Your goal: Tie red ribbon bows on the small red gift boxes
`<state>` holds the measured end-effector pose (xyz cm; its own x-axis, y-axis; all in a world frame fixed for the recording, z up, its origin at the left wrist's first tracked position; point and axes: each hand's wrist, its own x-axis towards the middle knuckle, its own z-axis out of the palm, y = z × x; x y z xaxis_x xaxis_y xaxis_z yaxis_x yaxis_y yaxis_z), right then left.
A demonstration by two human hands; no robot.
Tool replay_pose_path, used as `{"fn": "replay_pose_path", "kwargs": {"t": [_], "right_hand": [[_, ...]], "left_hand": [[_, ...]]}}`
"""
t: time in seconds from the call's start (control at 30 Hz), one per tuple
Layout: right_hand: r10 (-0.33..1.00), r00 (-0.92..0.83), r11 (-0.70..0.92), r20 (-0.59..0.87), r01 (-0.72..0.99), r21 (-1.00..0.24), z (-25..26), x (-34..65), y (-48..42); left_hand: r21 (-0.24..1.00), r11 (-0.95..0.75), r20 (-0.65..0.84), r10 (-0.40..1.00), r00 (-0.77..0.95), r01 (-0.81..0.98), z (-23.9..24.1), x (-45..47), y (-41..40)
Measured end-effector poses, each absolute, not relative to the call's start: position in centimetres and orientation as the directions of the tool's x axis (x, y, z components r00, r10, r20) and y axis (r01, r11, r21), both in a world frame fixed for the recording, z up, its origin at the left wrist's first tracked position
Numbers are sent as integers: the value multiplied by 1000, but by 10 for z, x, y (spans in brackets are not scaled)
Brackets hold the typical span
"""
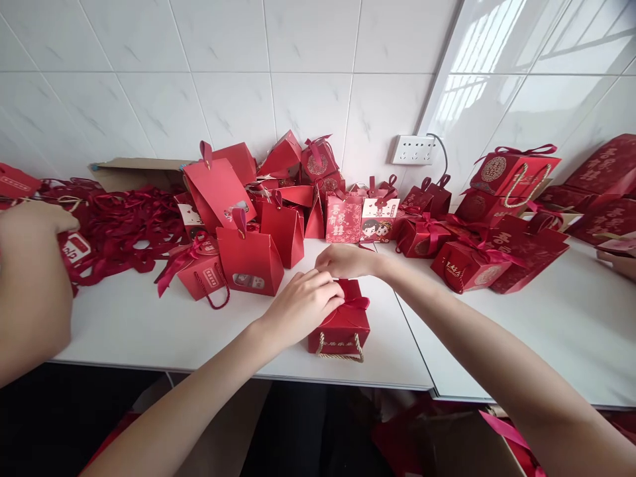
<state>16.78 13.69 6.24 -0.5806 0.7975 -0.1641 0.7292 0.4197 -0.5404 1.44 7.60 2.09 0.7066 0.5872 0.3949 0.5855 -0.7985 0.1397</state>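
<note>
A small red gift box (340, 329) with a twisted gold cord handle stands on the white table in front of me. On its top lies a red ribbon (356, 303), with a loop toward the right. My left hand (304, 303) rests over the left side of the lid, fingers bent and closed on the ribbon. Just beyond the box, my right hand (348, 260) is curled with its fingertips pinched together at the ribbon. Both hands meet above the box and partly hide the ribbon between them.
Finished-looking red boxes (248, 262) crowd the back left, beside a heap of loose dark red ribbons (139, 225). More boxes (477, 258) stand at the right. Another person's arm (34, 285) reaches in at left; a hand (616, 260) shows at far right. A socket strip (413, 150) is on the wall.
</note>
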Motion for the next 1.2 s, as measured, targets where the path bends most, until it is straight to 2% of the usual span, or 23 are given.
{"fn": "replay_pose_path", "kwargs": {"t": [0.17,0.33,0.4,0.47,0.57,0.63,0.73,0.9,1.1,1.2], "right_hand": [[803,-568,372,-181,715,-592,63,160,140],[842,-475,275,-257,787,-553,69,161,135],[840,-471,260,-270,786,-561,70,161,134],[834,-470,239,-288,779,-579,69,162,135],[819,-475,202,-321,764,-613,64,165,140],[802,-507,185,-317,715,-674,60,168,143],[784,-561,139,-268,579,-803,55,171,144],[804,-541,136,-245,568,-812,47,172,144],[846,-513,166,-149,517,-840,39,169,140],[881,-460,157,-110,504,-849,40,166,135]], "left_hand": [[76,-811,417,554,721,580,22,15,73],[96,-813,427,555,714,574,21,14,73],[61,-806,428,553,714,588,21,14,72],[-30,-795,430,537,726,606,22,15,70],[-241,-757,432,478,765,608,24,17,63],[-353,-716,434,445,784,602,25,19,58],[-410,-683,443,429,787,604,26,21,53],[-337,-713,415,474,777,615,26,20,55],[0,-768,380,593,710,641,24,15,65],[62,-777,394,596,700,627,23,14,67]]}}
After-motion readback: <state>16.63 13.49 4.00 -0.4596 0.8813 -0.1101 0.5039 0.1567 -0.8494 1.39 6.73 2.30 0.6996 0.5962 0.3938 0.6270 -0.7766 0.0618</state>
